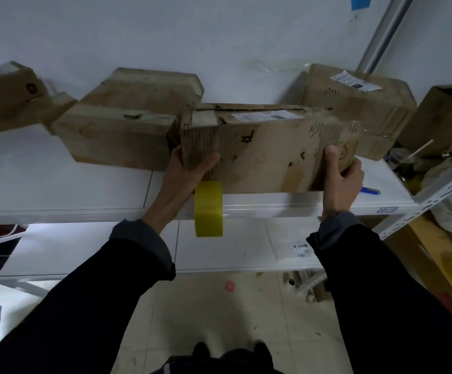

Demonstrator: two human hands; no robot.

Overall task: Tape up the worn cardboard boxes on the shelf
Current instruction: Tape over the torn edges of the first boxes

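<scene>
While both hands grip one box (268, 149), four others stand

The fingers of the left hand (189, 168) are hidden behind the held cardboard box (268, 149). The top of the yellow tape roll (208, 209) is covered by that hand and box. The leftmost box (6, 95) is cut off by the frame edge. The shipping label (262, 115) is too blurred to be read.
</scene>
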